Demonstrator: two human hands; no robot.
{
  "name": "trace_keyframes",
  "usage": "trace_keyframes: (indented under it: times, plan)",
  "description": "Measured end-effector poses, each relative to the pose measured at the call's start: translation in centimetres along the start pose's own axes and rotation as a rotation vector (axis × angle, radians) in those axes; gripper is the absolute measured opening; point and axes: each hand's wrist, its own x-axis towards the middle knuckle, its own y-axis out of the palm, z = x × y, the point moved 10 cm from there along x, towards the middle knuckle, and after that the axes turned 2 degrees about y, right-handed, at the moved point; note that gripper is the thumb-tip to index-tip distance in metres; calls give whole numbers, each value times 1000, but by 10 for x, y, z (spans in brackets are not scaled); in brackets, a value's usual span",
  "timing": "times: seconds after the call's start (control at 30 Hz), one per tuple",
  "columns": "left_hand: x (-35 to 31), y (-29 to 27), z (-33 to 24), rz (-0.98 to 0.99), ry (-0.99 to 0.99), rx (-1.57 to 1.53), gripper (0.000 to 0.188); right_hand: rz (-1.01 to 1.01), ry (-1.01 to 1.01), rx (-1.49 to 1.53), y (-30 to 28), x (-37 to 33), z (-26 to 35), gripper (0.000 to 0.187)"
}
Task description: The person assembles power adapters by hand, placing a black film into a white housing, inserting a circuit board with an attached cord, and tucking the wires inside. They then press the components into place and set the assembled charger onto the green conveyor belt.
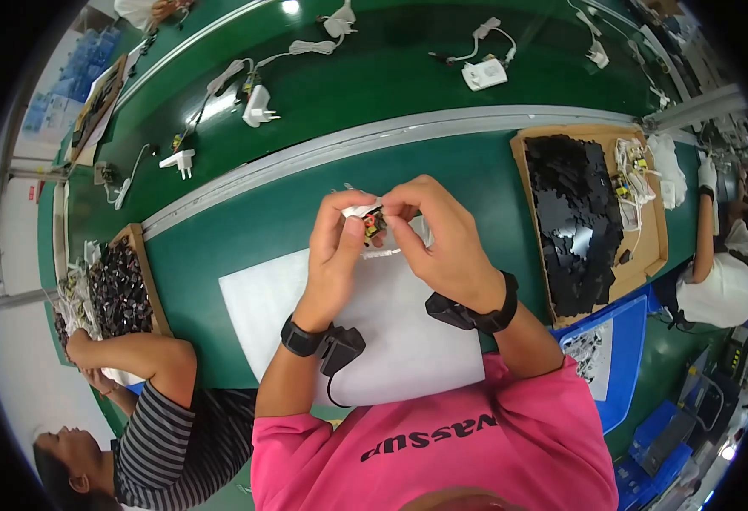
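Note:
Over the green worktable, both of my hands meet around a small circuit board (375,226) with yellow and red parts and something white along its upper side. My left hand (333,255) pinches it from the left, thumb towards me. From the right, my right hand (444,247) closes its thumb and forefinger at the board's upper edge, seemingly on a thin dark piece there. A white cable (382,253) shows just below the board. Under my hands and forearms lies a white foam sheet (408,332). My fingers hide much of the board.
To the right sits a cardboard tray (656,230) with black sheet pieces (571,221) and white-cabled boards (633,183). A blue bin (625,366) stands below it. Beyond a metal rail (306,143), plug adapters (259,106) lie on a green belt. Co-workers sit left and right; a box of black parts (123,289) is left.

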Motion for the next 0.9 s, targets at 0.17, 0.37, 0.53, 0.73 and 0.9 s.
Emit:
trace_keyframes:
  times: [0.17, 0.37, 0.53, 0.73, 0.9]
  plan:
    - [2, -3, 12, -40, -134, -228, 30, 19, -180, -239, 8, 1, 16, 25]
    - [4, -13, 6, -128, -88, -225, 31, 89, -329, -419, 19, -5, 25, 22]
    - [0, -11, -13, -94, 117, 122, 28, 76, 107, 125, 4, 0, -8, 23]
    - [-2, 5, -31, -48, 338, 429, 25, 167, 288, 497, 14, -4, -27, 31]
    - [-5, 8, -35, -69, 405, 530, 22, 138, 396, 429, 12, -7, -34, 30]
